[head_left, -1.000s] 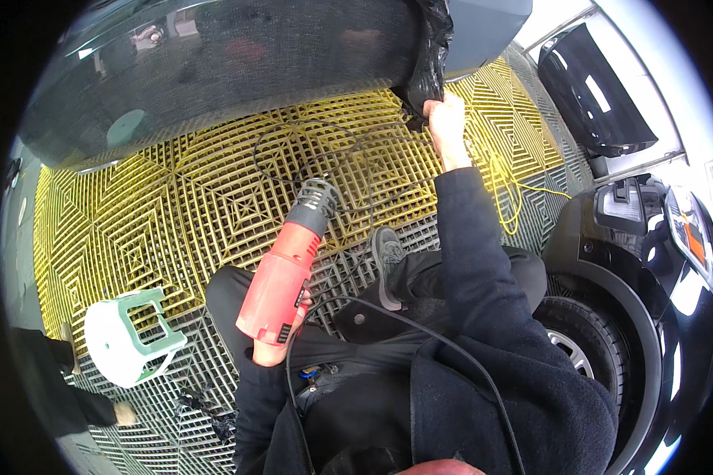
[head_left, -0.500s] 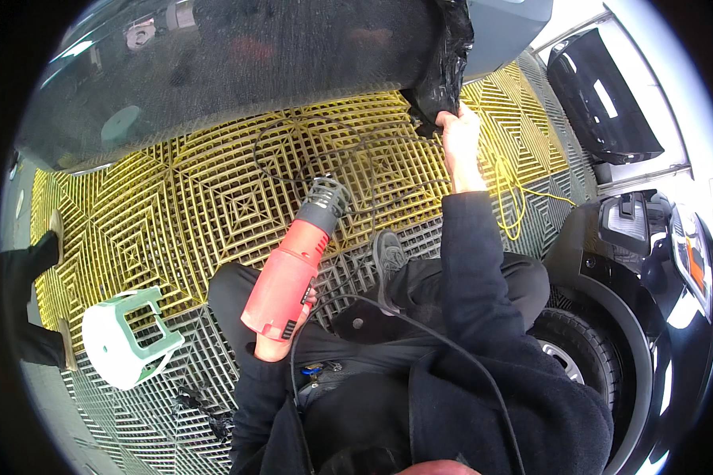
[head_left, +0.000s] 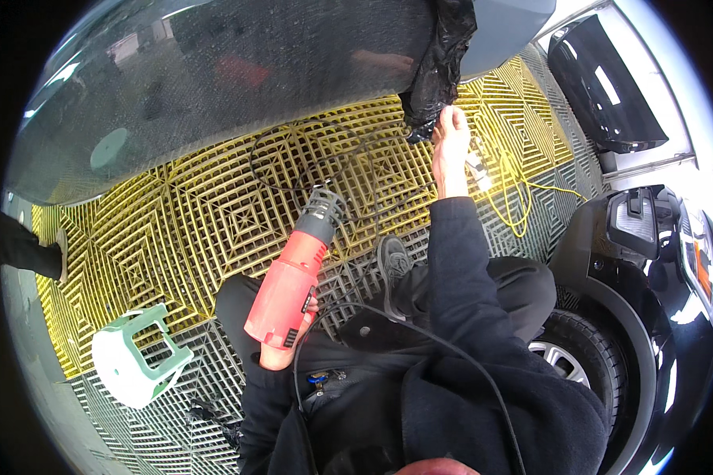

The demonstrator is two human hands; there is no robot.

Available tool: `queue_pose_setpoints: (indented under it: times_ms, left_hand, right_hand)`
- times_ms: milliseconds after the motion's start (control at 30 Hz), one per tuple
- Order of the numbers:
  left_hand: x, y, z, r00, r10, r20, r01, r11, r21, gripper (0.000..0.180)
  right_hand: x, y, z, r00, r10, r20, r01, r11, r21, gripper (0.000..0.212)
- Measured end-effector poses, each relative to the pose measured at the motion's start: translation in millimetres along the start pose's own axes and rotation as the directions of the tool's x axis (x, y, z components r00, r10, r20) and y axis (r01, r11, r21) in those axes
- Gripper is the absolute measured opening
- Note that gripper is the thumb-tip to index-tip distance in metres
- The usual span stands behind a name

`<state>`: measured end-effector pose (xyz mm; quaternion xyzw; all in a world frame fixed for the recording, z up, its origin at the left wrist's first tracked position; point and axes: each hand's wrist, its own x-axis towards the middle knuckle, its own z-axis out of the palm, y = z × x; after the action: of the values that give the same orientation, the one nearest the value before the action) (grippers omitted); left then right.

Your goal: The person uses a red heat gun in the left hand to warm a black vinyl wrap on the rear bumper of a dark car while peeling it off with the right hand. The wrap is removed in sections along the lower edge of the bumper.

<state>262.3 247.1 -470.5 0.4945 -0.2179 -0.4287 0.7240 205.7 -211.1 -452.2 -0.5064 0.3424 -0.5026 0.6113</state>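
My left hand (head_left: 308, 315) is wrapped round a red heat gun (head_left: 284, 290), mostly hidden beneath its body. The gun's dark metal nozzle points up and away, toward the car panel, and touches nothing. Between the fingertips of my right hand (head_left: 451, 142) is the lower end of a crumpled black film (head_left: 438, 75). This film hangs in a loose strip along the edge of a dark, glossy car panel (head_left: 238, 79), with a lighter grey surface (head_left: 507, 36) bare beyond it.
A green and white stool (head_left: 131, 360) stands at the left on yellow and grey grid flooring (head_left: 238, 206). Black cables lie around my legs, and a yellow cord (head_left: 519, 210) lies at the right. A black vehicle (head_left: 650, 293) is close on my right. Another person's leg (head_left: 32, 249) shows far left.
My right hand has shifted slightly left, and the film hangs longer and more stretched out. The heat gun stays nearly in place. At the left, one of the other person's legs has left the view.
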Motion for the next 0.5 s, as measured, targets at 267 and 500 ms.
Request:
queue_pose_setpoints:
  times_ms: [267, 500]
  left_hand:
    - [-1, 4, -4, 0.999, -0.052, -0.01, 0.053, 0.996, 0.074, 0.046]
    - [2, 4, -6, 0.999, -0.011, -0.034, 0.016, 0.989, 0.147, 0.035]
  right_hand:
    - [48, 6, 30, 0.967, -0.218, -0.134, 0.186, 0.959, -0.215, 0.02]
    - [2, -7, 68, 0.784, -0.602, -0.149, 0.351, 0.628, -0.694, 0.033]
